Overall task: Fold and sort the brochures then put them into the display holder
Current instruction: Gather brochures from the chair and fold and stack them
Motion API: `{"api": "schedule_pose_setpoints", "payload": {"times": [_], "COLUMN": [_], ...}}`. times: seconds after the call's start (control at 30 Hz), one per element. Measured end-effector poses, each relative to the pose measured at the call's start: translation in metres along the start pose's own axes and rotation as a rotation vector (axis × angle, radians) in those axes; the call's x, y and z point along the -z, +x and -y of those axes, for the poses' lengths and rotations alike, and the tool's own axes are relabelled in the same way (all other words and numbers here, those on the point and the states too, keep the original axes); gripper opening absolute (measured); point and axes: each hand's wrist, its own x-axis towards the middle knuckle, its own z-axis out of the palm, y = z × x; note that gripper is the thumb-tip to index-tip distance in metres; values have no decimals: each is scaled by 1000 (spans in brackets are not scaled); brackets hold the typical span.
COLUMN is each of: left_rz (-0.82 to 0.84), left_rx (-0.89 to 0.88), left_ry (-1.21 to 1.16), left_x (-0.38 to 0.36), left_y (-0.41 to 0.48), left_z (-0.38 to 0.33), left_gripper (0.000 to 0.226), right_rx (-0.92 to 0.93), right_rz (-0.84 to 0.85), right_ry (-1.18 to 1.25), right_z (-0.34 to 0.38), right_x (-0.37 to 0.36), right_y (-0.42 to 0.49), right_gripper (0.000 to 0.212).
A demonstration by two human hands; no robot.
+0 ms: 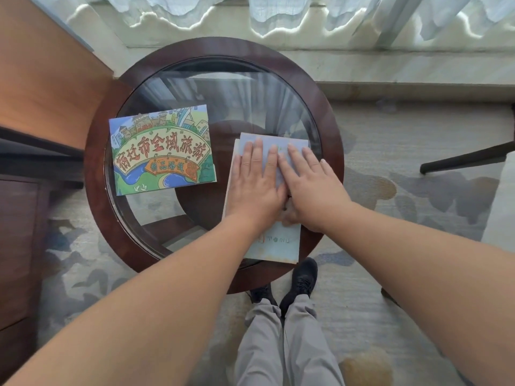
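"Where were the hands?"

"On the glass table, at its near right. The left hand and right hand lay flat, fingers straight, pressing the pale blue brochure. The illustrated brochure lay at the table's left."

"The risk?"

"Slick glass. An uneven push could skid the sheet or set the crease crooked. Its near corner seemed to reach the table's outer edge, so it might tip off."
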Motion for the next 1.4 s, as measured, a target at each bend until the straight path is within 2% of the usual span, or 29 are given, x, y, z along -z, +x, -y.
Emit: {"api": "schedule_pose_setpoints", "payload": {"times": [0.1,0.2,0.27,0.47,0.57,0.67,0.83,0.93,1.0,1.1,1.27,1.4], "left_rz": [-10,-45,-14,29,37,43,178,253,276,229,197,153], "left_rx": [-20,-96,-144,-106,-107,-120,-97,-89,-90,-118,-306,-479], "left_ry": [68,12,67,127,169,107,221,242,220,168,72,70], "left_x": [-7,-16,-23,-32,-34,-34,-38,-21,1,37,72,88], "left_y": [-1,-35,-58,-61,-60,-70,-81,-75,-74,-69,-67,-72], "left_z": [0,5,11,14,12,4,1,-5,-11,-30,-108,-187], "left_gripper": [69,68,69,70,74,81,85,87,85,72,64,64], "right_rx": [-17,-20,-30,-13,21,19,15,-8,-25,-66,-254,-386], "right_rz": [0,-4,21,-8,37,2,39,26,-6,-90,-230,-282], "right_ry": [4,-15,-12,-97,-77,-71,-59,-15,97,217,381,492], "right_z": [-1,-1,-1,7,5,1,2,9,13,2,-48,-101], "right_x": [-3,-5,-4,-5,-14,-17,-14,-3,5,17,45,47], "right_y": [1,1,1,-7,-19,-20,-17,-26,-45,-84,-159,-225], "right_gripper": [126,116,121,118,126,121,128,118,107,95,67,63]}}
